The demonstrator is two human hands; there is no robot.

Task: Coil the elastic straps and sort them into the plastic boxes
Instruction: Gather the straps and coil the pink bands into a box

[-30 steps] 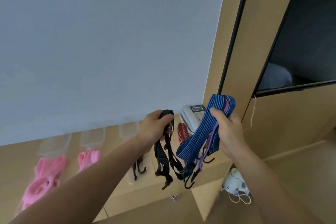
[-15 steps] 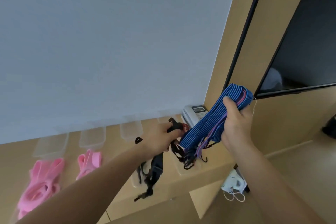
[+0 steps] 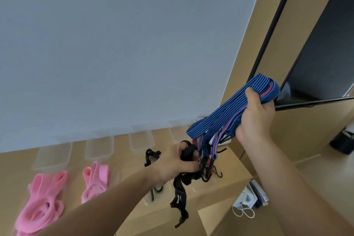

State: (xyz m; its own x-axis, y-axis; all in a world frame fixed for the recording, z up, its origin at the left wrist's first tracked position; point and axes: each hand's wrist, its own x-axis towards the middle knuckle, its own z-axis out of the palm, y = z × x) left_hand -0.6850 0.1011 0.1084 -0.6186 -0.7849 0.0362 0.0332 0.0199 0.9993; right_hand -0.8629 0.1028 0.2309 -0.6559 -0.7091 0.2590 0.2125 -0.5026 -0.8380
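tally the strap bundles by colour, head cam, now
Pink: 2, larger pink bundle and smaller pink bundle, on the counter.
Blue-striped: 1, blue bundle in right hand, purple-red strands mixed in.
Black: 1, black strap in left hand.
Total: 4; other dark bits by the boxes too unclear to count.

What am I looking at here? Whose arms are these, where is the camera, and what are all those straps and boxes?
There is no machine here. These are a person's two bare arms, filmed by one wide-angle camera worn on their head, looking forward and down. The left hand grips a black strap, which dangles below it. The right hand holds up a folded bundle of blue striped straps; its dark hooks hang down beside the left hand. Below, on a wooden surface, lie pink straps and a row of clear plastic boxes by the wall. The job is to coil the straps and sort them into those boxes.
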